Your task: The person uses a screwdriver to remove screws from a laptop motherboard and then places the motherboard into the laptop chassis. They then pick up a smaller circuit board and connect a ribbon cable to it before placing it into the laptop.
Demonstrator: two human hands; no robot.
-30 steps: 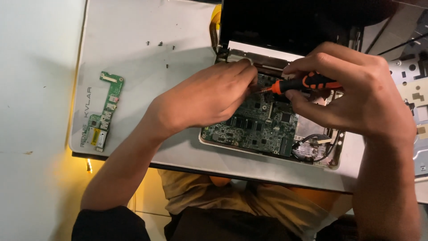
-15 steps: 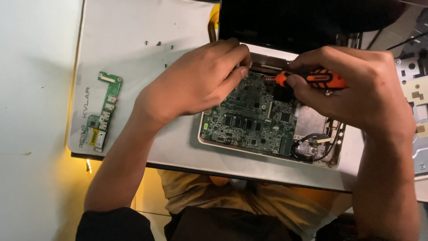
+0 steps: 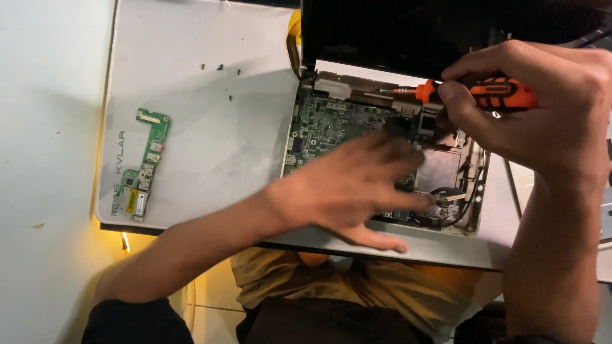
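A small green circuit board (image 3: 143, 162) lies on my grey work mat (image 3: 210, 146). Tiny loose screws (image 3: 220, 67) sit above it.

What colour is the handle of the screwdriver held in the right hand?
Orange with black grip sections; the screwdriver in the right hand shows clearly in the head view.

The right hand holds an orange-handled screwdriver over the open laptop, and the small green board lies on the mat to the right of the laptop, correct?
Not quite. The head view shows the small green board on the mat to the left of the open laptop. The right hand does hold the orange-handled screwdriver over it.
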